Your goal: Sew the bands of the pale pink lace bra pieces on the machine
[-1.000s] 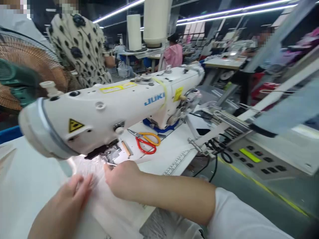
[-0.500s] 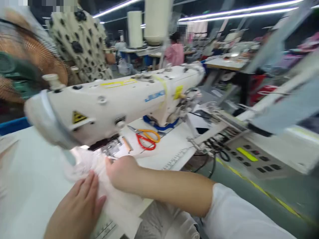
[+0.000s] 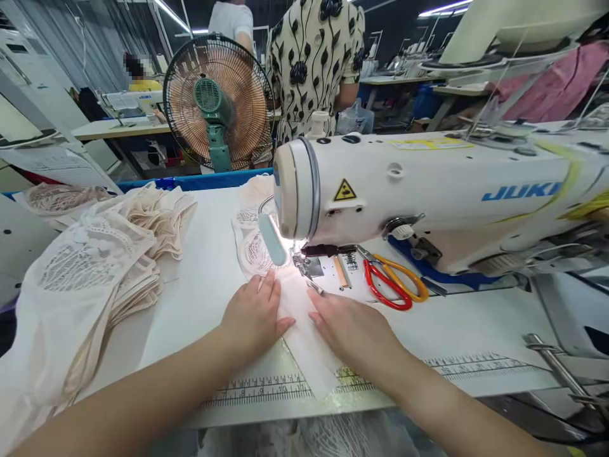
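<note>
A pale pink fabric piece with lace [image 3: 308,343] runs under the presser foot [image 3: 301,263] of a white JUKI sewing machine [image 3: 361,197], whose lamp lights the spot. My left hand [image 3: 254,314] lies flat on the fabric's left side, fingers stretched toward the needle area. On the right edge of the fabric rests my right hand [image 3: 349,324], its index finger and thumb apart, just in front of the presser foot. Beside it lie scissors [image 3: 392,282] with one red and one orange handle. A lace section [image 3: 254,251] spreads out left of the needle.
Stacked lace-trimmed fabric pieces [image 3: 118,254] lie on the left of the table. A ruler strip [image 3: 266,388] runs along the front edge. Behind the table stand a large fan [image 3: 216,105] and a person in a patterned top [image 3: 309,70]. Other people are farther back.
My view has swung left, bringing the fabric stack and whole fan into sight. My right hand has gone from a curled pose to straighter fingers on the fabric. My left hand stays on the fabric.
</note>
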`<state>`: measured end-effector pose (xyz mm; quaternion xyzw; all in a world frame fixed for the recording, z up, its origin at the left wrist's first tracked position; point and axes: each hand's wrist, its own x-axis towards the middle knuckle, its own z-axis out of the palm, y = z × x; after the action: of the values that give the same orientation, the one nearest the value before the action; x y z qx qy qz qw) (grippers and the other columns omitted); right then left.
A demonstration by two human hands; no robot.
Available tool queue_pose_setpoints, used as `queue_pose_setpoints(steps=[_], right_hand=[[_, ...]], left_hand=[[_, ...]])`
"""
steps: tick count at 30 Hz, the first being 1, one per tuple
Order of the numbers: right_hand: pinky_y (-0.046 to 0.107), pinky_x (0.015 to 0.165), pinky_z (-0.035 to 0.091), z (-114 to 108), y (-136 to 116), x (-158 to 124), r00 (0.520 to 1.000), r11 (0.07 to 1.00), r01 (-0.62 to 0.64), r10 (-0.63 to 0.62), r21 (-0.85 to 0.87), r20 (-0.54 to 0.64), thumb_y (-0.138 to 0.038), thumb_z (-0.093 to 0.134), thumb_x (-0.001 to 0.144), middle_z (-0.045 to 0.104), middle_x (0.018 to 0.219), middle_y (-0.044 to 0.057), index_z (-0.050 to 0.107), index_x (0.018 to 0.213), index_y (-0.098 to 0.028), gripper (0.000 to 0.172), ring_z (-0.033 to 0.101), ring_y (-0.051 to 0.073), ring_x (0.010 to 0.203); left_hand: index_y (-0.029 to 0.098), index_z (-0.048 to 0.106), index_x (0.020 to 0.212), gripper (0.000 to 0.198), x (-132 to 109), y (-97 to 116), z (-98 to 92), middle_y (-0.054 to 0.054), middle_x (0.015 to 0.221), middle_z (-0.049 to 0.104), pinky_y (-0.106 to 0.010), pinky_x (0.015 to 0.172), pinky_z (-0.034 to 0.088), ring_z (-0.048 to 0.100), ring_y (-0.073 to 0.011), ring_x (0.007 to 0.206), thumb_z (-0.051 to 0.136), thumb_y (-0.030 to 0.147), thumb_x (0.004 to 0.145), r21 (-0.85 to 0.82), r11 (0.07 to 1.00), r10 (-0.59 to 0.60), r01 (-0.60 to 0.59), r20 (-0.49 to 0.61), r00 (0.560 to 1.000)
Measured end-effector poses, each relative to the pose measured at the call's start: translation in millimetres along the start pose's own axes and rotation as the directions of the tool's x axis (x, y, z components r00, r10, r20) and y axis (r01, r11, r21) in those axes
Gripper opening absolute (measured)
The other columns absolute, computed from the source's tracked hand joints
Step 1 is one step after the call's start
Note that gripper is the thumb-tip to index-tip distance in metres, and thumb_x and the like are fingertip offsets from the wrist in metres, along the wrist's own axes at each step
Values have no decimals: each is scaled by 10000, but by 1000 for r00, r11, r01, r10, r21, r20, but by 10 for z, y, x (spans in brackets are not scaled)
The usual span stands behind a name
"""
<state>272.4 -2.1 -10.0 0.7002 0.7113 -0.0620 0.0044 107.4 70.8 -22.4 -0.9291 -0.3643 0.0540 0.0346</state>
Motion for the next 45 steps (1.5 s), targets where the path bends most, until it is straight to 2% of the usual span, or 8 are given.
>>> queue_pose_setpoints(steps=[5, 13, 23, 27, 30, 34, 41, 45], right_hand=[[355, 688, 473, 50, 141, -145, 999, 993, 52, -53, 110, 7, -249, 337, 913, 640, 949, 91, 481, 1275, -158, 400, 590, 236, 887], [308, 679, 444, 174, 339, -329, 945, 940, 321, -311, 117, -99, -48, 392, 819, 576, 911, 79, 562, 1169, -207, 421, 515, 205, 826], [285, 681, 392, 215, 341, -232, 945, 940, 322, -312, 110, -96, -38, 418, 809, 541, 854, 50, 587, 1094, -217, 376, 476, 192, 813], [284, 655, 378, 162, 298, -157, 951, 948, 307, -303, 78, -63, -44, 389, 831, 537, 836, 50, 579, 1121, -202, 381, 479, 190, 790], [276, 618, 361, 112, 270, -95, 958, 956, 287, -286, 57, -25, -62, 410, 832, 539, 821, 48, 582, 1119, -205, 364, 487, 187, 765], [267, 572, 331, 97, 254, -27, 969, 968, 249, -248, 27, -5, -107, 446, 835, 562, 804, 43, 573, 1143, -221, 352, 515, 185, 746], [256, 448, 207, 49, 202, 72, 982, 983, 182, -179, -40, 68, -226, 433, 870, 622, 709, 29, 507, 1247, -262, 386, 574, 183, 632], [258, 418, 197, -32, 131, 146, 979, 979, 163, -146, -118, 141, -228, 406, 885, 649, 652, 41, 442, 1317, -228, 433, 592, 180, 558]], left_hand=[[96, 383, 1346, 674, 53, -37, -4, -165, 1439, 293, -454, 960, 371, 359, -373, 1248, 327, 566, 866, 18, 1000, 9, -10, 5, 1000], [169, 374, 1354, 655, 133, -82, -16, -129, 1422, 349, -485, 951, 361, 354, -381, 1245, 343, 588, 851, 14, 1000, 0, 0, 0, 1000], [210, 417, 1314, 589, 370, -350, -44, -130, 1380, 409, -486, 900, 385, 387, -372, 1209, 334, 575, 859, 22, 998, 51, -51, 23, 998], [189, 487, 1238, 479, 396, -395, -117, -151, 1326, 456, -494, 913, 373, 424, -353, 1172, 420, 473, 859, 31, 994, 109, -108, -64, 992], [156, 541, 1154, 345, 330, -301, -162, -137, 1235, 527, -440, 871, 410, 496, -286, 1077, 378, 290, 882, 0, 959, 281, -285, -166, 945], [146, 599, 1033, 299, 238, -143, -118, -99, 1042, 601, -393, 898, 405, 517, -230, 1013, 378, 280, 883, -87, 828, 522, -554, -240, 818], [121, 592, 955, 240, 284, -180, 62, -97, 1006, 600, -393, 852, 427, 541, -213, 918, 413, 252, 862, -51, 805, 546, -592, -328, 771], [119, 593, 935, 221, 321, -224, 86, -89, 1017, 621, -390, 869, 418, 556, -209, 937, 407, 207, 855, -12, 796, 555, -605, -386, 737]])
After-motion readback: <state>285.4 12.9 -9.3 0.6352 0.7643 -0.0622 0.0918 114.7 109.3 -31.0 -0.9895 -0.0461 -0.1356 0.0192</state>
